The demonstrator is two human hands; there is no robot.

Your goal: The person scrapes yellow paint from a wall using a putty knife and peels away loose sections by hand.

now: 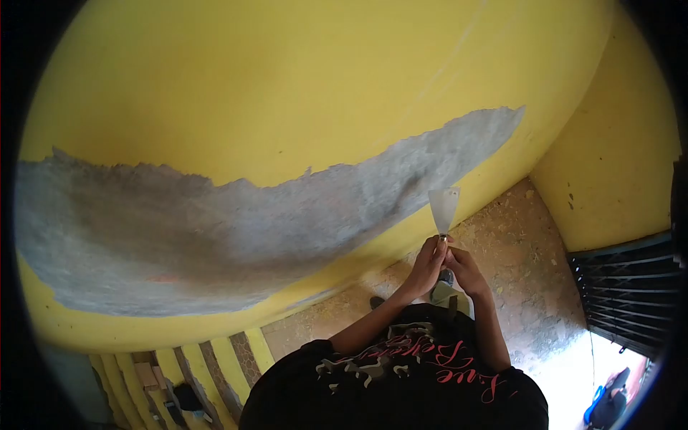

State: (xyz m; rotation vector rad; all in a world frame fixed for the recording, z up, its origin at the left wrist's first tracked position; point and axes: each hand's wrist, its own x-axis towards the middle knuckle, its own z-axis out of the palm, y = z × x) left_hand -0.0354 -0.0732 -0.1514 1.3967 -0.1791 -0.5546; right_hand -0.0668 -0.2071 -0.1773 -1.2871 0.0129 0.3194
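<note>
Both hands meet in front of my body around the handle of a putty knife point(444, 206). Its wide, flat metal blade points up and away from me, toward the wall. My left hand point(428, 262) is closed at the handle's left side, fingers near the base of the blade. Against it from the right, my right hand point(464, 269) is closed too, its fingers wrapped over the lower handle. Most of the handle is hidden by the hands. Beyond the blade is a yellow wall point(287, 79) with a long, bare grey patch point(287, 222) that has ragged, peeled upper edges.
Bare, stained floor point(512, 244) runs along the wall's foot to a corner on the right. A dark metal folding gate point(627, 287) stands at the right, with a bright doorway below it. Yellow-edged steps point(215, 373) lie at lower left, with a dark item point(188, 396) on them.
</note>
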